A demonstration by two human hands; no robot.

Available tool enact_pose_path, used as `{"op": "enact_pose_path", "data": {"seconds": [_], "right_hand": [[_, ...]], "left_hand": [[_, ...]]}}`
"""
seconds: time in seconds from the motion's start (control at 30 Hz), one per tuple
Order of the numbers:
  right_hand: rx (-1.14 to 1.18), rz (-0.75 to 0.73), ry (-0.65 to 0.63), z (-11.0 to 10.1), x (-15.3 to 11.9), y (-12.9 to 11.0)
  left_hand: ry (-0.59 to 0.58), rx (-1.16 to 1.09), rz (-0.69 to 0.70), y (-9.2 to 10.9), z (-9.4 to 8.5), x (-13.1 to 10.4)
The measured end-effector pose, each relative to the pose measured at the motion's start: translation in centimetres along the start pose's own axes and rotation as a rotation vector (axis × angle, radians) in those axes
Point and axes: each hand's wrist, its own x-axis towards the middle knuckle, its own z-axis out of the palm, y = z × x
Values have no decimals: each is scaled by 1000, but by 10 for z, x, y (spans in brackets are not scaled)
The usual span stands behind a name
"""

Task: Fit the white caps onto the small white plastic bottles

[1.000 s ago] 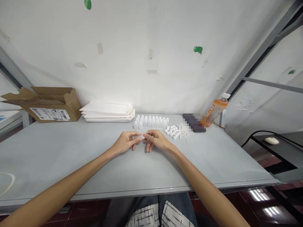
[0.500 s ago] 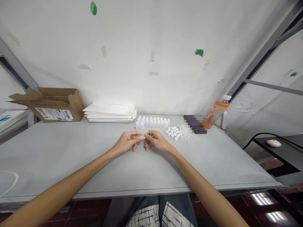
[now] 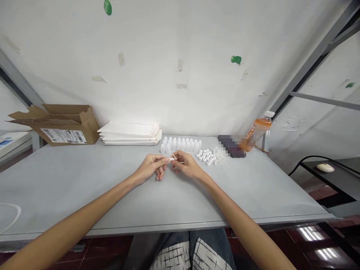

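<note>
My left hand (image 3: 153, 166) is closed in a pinch, and its fingers cover most of a small white plastic bottle (image 3: 169, 160) held on its side. My right hand (image 3: 185, 164) meets it at the bottle's end, thumb and forefinger closed on a thin white looped strap (image 3: 173, 156). Whether the strap is joined to the bottle I cannot tell. Just behind the hands, small white bottles (image 3: 183, 144) stand upright in rows. Right of them lie a heap of small white caps (image 3: 206, 156) and several loose white straps (image 3: 222, 162).
The grey table (image 3: 118, 206) bears an open cardboard box (image 3: 67, 125) and a stack of white envelopes (image 3: 128, 131) at the back left. At the right are a dark phone (image 3: 233, 148) and an orange drink bottle (image 3: 257, 131). A white cable (image 3: 17, 213) lies at the left edge.
My right hand has turned slightly, its fingers now higher at the bottle's end. Less of the bottle shows between my left fingers. The view has shifted a little.
</note>
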Motion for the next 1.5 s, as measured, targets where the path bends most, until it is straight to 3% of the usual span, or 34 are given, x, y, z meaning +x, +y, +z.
{"op": "enact_pose_path", "data": {"seconds": [0.47,0.77,0.93,1.5], "right_hand": [[56,-29,50,-2,2,-4],[44,-23,115,-4,2,-8],[31,-5,44,-2,0,-11],[35,-18,117,0,-2,-13]], "left_hand": [[-78,85,-2,0,-1,-1],[-34,153,38,-3,-1,-2],[-33,234,69,-1,-1,-3],[-20,154,72,0,-2,-2]]}}
